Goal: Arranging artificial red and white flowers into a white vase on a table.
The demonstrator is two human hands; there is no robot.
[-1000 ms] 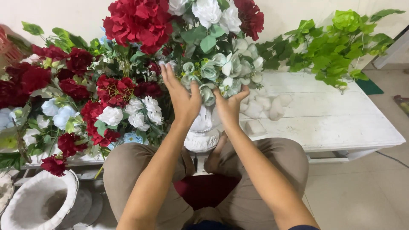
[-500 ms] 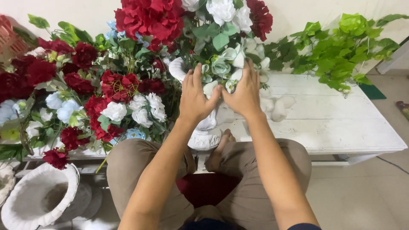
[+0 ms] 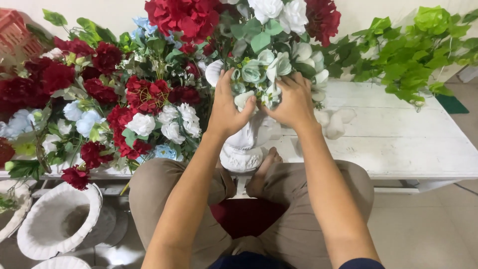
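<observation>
— What have the hands got?

— From my seat I see a white pedestal vase (image 3: 245,144) standing at the near edge of the white wooden table (image 3: 398,144), right in front of the knees. Its arrangement is pale green and white artificial flowers (image 3: 259,74) low down, with red blooms (image 3: 184,17) and white roses (image 3: 279,12) on top. My left hand (image 3: 226,109) is at the left of the pale cluster, fingers curled round a small white blossom (image 3: 244,99). My right hand (image 3: 294,102) is just beside it, fingers bent and pressed into the same cluster (whether they actually pinch a stem, I cannot tell; the petals hide the tips).

— And around that?

— To the left along the table's near edge lies a big heap of dark red, white and light blue flowers (image 3: 99,109), touching the vase's foliage. Loose white petals (image 3: 333,122) lie on the tabletop just right of the vase. Green leafy vines (image 3: 413,50) spread over the far right corner. On the floor at lower left stands an empty white fluted urn (image 3: 59,219). A red crate (image 3: 20,35) shows at the top left corner.
</observation>
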